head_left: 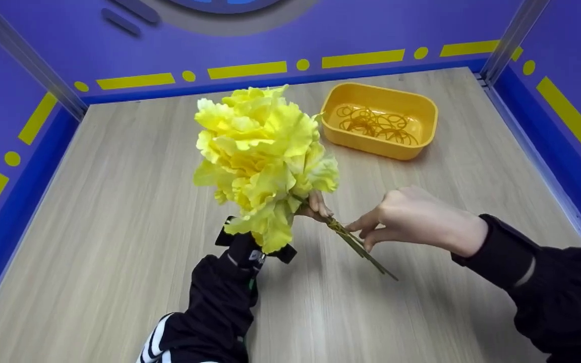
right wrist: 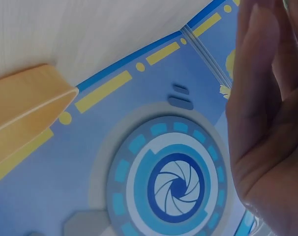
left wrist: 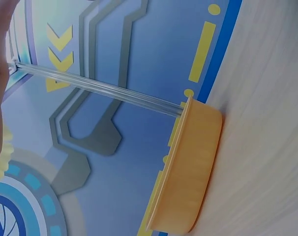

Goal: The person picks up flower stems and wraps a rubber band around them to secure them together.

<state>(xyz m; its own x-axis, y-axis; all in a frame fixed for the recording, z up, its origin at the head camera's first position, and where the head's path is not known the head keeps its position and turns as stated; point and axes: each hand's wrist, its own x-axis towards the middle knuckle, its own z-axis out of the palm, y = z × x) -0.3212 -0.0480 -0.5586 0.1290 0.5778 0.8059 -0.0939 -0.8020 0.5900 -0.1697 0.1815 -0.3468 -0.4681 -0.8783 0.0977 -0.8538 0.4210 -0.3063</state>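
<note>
In the head view, a bunch of yellow ruffled artificial flowers [head_left: 260,146] leans up and to the left. My left hand [head_left: 315,205], mostly hidden behind the blooms, grips the green stems [head_left: 361,247] just under the flower heads. A rubber band [head_left: 334,223] circles the stems beside the left fingers. My right hand [head_left: 406,222] is at the lower stems, index finger and thumb apart and bent toward them, fingertips at their edge. Whether it pinches the band or a stem is not visible. The right wrist view shows this hand [right wrist: 272,123] close up, without the stems.
A yellow-orange plastic box [head_left: 379,148] with loose rubber bands [head_left: 371,123] stands at the back right of the wood-grain table [head_left: 119,217]. Blue-purple panels [head_left: 270,45] with yellow markings enclose the back and both sides.
</note>
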